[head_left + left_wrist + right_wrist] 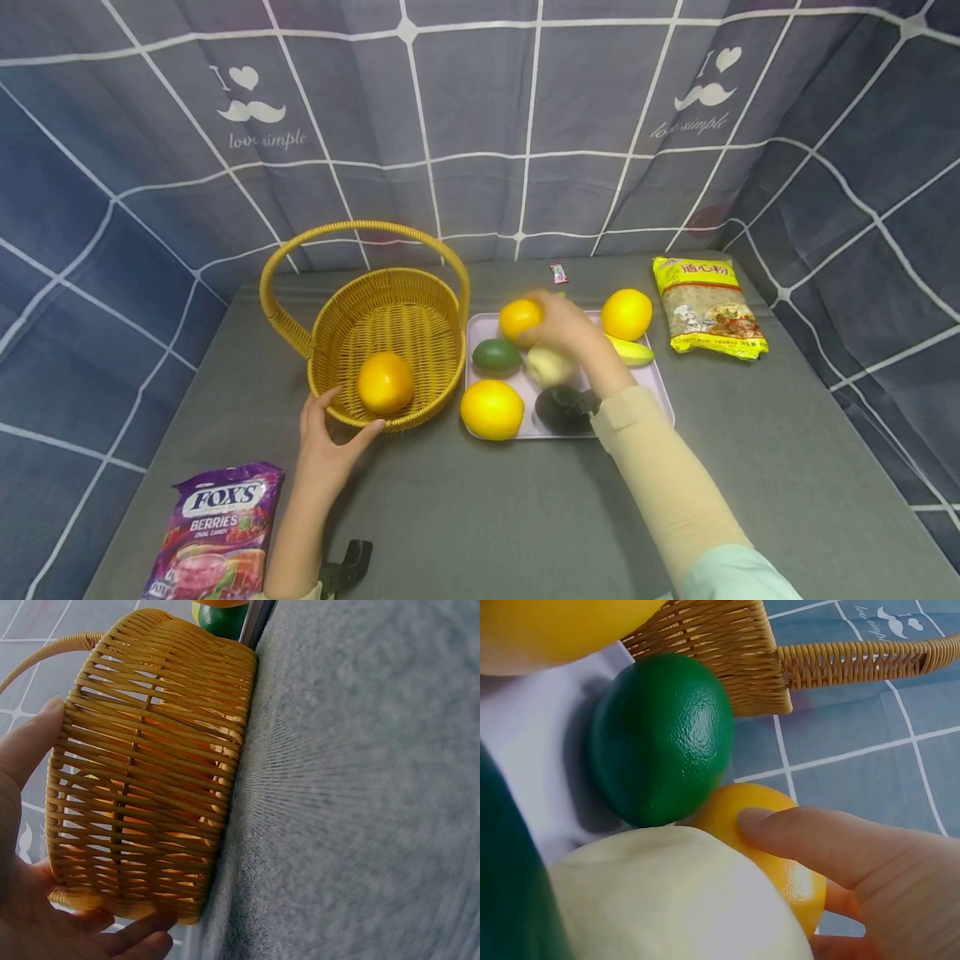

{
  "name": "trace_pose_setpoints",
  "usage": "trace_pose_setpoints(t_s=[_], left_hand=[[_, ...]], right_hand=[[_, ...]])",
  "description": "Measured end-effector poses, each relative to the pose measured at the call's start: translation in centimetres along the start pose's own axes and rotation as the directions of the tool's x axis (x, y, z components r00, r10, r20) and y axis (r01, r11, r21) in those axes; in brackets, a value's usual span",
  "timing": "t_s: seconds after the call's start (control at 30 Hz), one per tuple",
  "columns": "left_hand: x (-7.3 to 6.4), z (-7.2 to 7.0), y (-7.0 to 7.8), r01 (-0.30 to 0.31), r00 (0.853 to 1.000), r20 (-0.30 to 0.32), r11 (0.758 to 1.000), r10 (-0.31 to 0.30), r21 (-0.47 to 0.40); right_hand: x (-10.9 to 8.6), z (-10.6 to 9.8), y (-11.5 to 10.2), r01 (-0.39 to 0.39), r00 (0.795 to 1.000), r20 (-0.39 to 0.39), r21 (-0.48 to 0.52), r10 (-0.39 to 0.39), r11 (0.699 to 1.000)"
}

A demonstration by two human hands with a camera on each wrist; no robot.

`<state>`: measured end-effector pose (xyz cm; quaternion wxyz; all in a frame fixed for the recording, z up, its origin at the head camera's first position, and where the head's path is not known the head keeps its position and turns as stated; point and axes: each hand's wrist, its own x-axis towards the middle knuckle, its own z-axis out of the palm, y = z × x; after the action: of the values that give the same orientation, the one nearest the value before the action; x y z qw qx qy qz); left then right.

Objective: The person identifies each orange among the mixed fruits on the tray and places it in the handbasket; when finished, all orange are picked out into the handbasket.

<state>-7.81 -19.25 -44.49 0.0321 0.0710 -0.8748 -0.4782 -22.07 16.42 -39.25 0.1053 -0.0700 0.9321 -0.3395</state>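
Note:
My left hand (330, 450) holds the near rim of a round wicker basket (327, 350), thumb and fingers spread along its side. Inside the basket lies an orange (386, 383). My right hand (562, 323) grips a second orange (519, 320) at the back left of a lilac tray (664, 396); the right wrist view shows the thumb pressed on its skin. Around that hand in the tray are a green oval fruit (664, 739), a pale cream fruit (682, 892), a dark fruit (557, 410) and a yellow fruit (492, 409).
Another orange (627, 314) and a yellow-green fruit piece (633, 352) are at the tray's right side. A yellow food packet (708, 307) lies farther right, a purple candy bag (217, 533) front left. Behind the tray is a small wrapped sweet (558, 273). The basket's tall handle (367, 225) arches up.

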Motion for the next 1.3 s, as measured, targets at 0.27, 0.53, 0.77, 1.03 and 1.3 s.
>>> trace_pose_setpoints(t_s=[0.27, 0.53, 0.77, 1.03, 1.3], left_hand=[[0.0, 0.0, -0.1, 0.006, 1.000, -0.003, 1.000, -0.006, 0.007], [0.0, -0.2, 0.3, -0.007, 1.000, 0.016, 1.000, 0.007, 0.003], [-0.1, -0.3, 0.3, 0.007, 1.000, 0.016, 1.000, -0.008, 0.025], [-0.2, -0.3, 0.4, 0.004, 1.000, 0.009, 1.000, -0.004, 0.024], [-0.1, -0.3, 0.3, 0.000, 1.000, 0.005, 1.000, 0.000, 0.022]], right_hand=[[0.3, 0.4, -0.2, 0.011, 0.997, -0.081, -0.059, -0.015, 0.998], [0.7, 0.6, -0.2, -0.010, 0.996, -0.089, -0.076, 0.003, 0.997], [0.7, 0.9, -0.5, 0.003, 0.994, -0.112, -0.072, -0.012, 0.997], [0.2, 0.4, -1.6, 0.032, 0.985, -0.167, -0.044, -0.039, 0.999], [-1.4, -1.4, -3.8, 0.042, 0.969, -0.241, -0.013, -0.044, 0.999]])
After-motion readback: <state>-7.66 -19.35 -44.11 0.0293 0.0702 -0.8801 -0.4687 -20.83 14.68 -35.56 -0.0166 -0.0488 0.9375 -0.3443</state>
